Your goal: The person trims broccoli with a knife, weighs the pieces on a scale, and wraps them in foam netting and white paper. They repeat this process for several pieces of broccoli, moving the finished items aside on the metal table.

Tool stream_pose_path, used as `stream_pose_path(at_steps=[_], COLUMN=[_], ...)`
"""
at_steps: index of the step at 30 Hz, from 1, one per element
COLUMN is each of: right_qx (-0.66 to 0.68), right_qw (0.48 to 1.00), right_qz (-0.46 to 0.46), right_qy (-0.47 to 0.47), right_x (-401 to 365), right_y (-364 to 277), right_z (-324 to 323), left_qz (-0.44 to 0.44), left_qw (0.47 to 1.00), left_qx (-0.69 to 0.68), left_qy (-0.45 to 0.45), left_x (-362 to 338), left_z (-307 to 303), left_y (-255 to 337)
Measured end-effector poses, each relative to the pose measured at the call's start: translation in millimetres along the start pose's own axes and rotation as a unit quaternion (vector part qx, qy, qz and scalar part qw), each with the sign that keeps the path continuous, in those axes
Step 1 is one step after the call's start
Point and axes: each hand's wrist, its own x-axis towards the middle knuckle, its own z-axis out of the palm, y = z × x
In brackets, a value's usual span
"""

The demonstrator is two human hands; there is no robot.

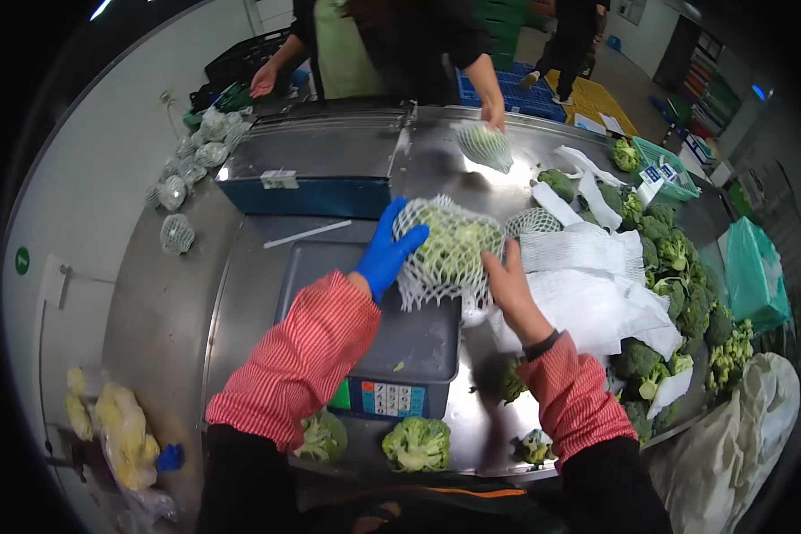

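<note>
While beyond "7-8-9" keypad (390, 399), left hand (390, 254) and right hand (516, 292) with grips on netted broccoli (447, 247)

A hand could slide along the left side of the metal table (151, 294), around one netted bundle (177, 233). A big box (316, 147) blocks the far left. The left hand (389, 254), right hand (515, 289) and netted broccoli (449, 245) fill the space by the scale's (414, 347) far end. White nets (578, 294) and a broccoli pile (676, 254) crowd the right. A co-worker's hand (492, 117) blocks the far middle. Below the right hand it's blurry: maybe a gap.
</note>
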Motion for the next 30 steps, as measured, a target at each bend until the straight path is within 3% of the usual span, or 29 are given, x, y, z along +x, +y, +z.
stream_pose_path(at_steps=[2, 5, 8, 10, 11, 13, 14, 15, 16, 17, 19, 20, 22, 24, 27, 28, 30], right_qx=[-0.022, -0.031, 0.033, -0.190, -0.430, -0.592, -0.464, -0.308, -0.324, -0.353, -0.342, -0.347, -0.416, -0.526, -0.555, -0.512, -0.450], right_qw=[0.998, 0.993, 0.987, 0.981, 0.898, 0.761, 0.874, 0.951, 0.946, 0.917, 0.923, 0.922, 0.904, 0.842, 0.829, 0.856, 0.893], right_qz=[-0.002, 0.016, 0.103, 0.027, -0.087, -0.231, -0.104, 0.006, -0.018, -0.180, -0.177, -0.172, -0.084, -0.021, 0.005, 0.035, -0.030], right_qy=[0.054, 0.109, 0.118, 0.040, -0.041, -0.129, -0.103, -0.036, 0.024, 0.037, 0.007, -0.003, -0.059, -0.118, -0.070, -0.063, -0.007], right_x=[34.0, 82.7, 131.6, 157.4, 164.8, 166.3, 150.0, 132.3, 119.3, 85.2, 17.9, -18.0, -84.4, -138.1, -180.2, -180.9, -175.3], right_y=[-9.0, -10.0, 27.4, 66.8, 85.7, 93.9, 62.3, 28.0, 21.0, -8.4, -53.4, -62.6, -61.0, -32.8, 24.7, 29.9, 66.4], right_z=[-5.6, -7.9, -9.1, -17.4, -25.1, -30.3, -21.8, -12.7, -8.3, -17.3, -38.5, -53.3, -82.0, -108.6, -124.8, -121.4, -106.0], left_qz=[0.027, 0.099, 0.095, 0.073, 0.060, 0.045, 0.028, 0.006, 0.028, 0.049, 0.085, 0.049, -0.011, -0.057, -0.170, -0.160, -0.173], left_qw=[0.999, 0.985, 0.981, 0.936, 0.901, 0.851, 0.821, 0.791, 0.845, 0.891, 0.950, 0.960, 0.971, 0.965, 0.936, 0.935, 0.934], left_qx=[-0.035, 0.143, 0.167, 0.342, 0.426, 0.511, 0.547, 0.576, 0.509, 0.438, 0.284, 0.253, 0.196, 0.176, 0.177, 0.161, 0.123], left_qy=[-0.028, 0.005, -0.022, -0.042, -0.051, -0.116, -0.159, -0.207, -0.161, -0.110, -0.096, -0.107, -0.134, -0.184, -0.251, -0.272, -0.286], left_x=[52.5, 143.8, 212.1, 214.5, 211.4, 211.1, 202.7, 178.4, 155.7, 135.3, 98.7, 67.8, -0.5, -60.6, -138.1, -159.8, -192.5], left_z=[10.0, 7.8, 2.4, 10.7, 12.4, 22.0, 30.8, 39.5, 44.2, 46.6, 44.8, 53.3, 56.2, 52.5, 69.9, 74.6, 84.1], left_y=[-7.6, -50.5, -116.1, -131.7, -138.9, -122.5, -110.4, -106.5, -89.4, -73.0, -63.3, -39.2, -18.2, -17.5, -9.8, -19.9, -34.5])
